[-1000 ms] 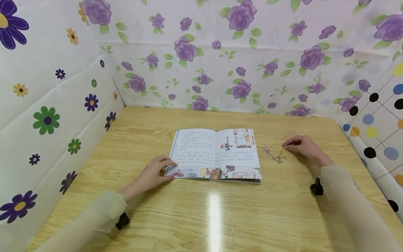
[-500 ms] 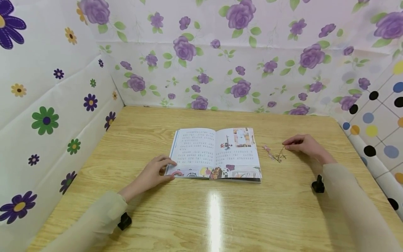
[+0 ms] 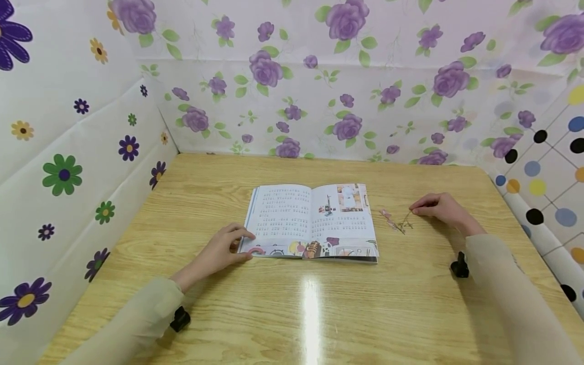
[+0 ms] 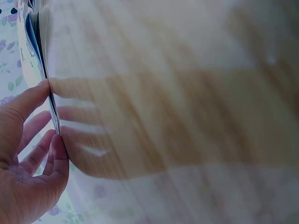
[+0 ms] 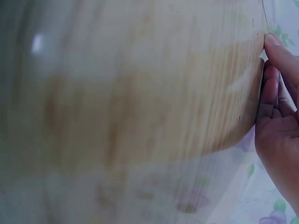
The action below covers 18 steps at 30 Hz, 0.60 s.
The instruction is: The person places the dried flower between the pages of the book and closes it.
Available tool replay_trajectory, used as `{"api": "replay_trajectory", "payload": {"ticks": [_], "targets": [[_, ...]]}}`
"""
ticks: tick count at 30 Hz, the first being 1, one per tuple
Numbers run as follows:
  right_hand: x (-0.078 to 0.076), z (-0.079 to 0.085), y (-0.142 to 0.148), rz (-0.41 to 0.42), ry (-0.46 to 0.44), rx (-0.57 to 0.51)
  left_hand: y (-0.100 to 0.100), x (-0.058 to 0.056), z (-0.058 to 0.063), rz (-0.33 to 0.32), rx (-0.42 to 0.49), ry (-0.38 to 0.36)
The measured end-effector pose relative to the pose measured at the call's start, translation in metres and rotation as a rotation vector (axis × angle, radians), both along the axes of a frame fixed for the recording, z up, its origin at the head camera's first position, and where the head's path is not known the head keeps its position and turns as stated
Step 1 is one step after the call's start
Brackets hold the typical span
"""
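Note:
An open book (image 3: 283,213) with printed text and coloured pictures lies on the wooden table. My left hand (image 3: 219,251) rests at its lower left corner, thumb at the bottom edge and a finger on the left page. In the left wrist view, relaxed fingers (image 4: 60,156) stand along the layered page edges (image 4: 39,44). To the right of the book, my right hand (image 3: 440,209) pinches the thin stem of a dried flower sprig (image 3: 402,226) between thumb and forefinger. The sprig's small pink blossoms (image 3: 387,217) point towards the book. In the right wrist view the thumb (image 5: 275,46) meets a thin stem.
Behind the wooden table (image 3: 255,319) hangs a white cloth (image 3: 315,91) with purple roses. A flower-patterned cloth (image 3: 68,213) borders the left side, and a dotted one (image 3: 552,203) the right. Black wrist cameras (image 3: 460,265) sit under both sleeves.

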State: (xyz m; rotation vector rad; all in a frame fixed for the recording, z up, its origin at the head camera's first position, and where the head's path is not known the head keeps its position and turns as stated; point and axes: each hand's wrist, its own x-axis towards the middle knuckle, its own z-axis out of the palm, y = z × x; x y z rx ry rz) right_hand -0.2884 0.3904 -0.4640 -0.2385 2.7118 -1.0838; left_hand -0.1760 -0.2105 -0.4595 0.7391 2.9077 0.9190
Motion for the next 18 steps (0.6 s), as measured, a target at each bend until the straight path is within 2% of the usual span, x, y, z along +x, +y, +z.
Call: {"api": "replay_trajectory", "payload": {"ticks": [13,18], "targets": [[-0.0022,0.0057,-0.0006,0.008,0.007,0.033,0.0013,-0.0022,0.0012,-0.004,-0.001,-0.006],[-0.0023,0.0082,-0.0020,-0.023,-0.005,0.019,0.0008,-0.0017,0.0011,-0.004,-0.004,-0.008]]}}
